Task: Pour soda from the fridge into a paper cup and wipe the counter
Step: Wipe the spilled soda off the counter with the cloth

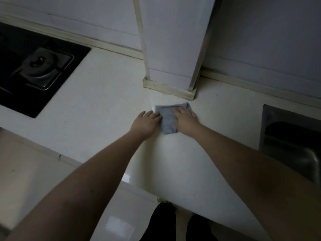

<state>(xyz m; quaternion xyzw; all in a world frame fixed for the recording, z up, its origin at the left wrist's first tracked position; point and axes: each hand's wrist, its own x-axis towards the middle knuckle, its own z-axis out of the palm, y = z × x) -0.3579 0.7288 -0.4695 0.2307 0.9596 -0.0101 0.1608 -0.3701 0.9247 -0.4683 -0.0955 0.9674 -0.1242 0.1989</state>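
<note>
Left arm: bare, stretched forward from the lower left toward the middle of the worktop.
Left hand [145, 122]: palm down, fingers straight and together, flat on the surface.
Right arm: bare, stretched forward from the lower right, converging on the left.
Right hand [185, 121]: palm down, fingers spread and straight, pressing flat, just beside the left hand.

Crumpled blue-grey cloth [167, 119] lies flat on the white counter [104, 101]
</note>
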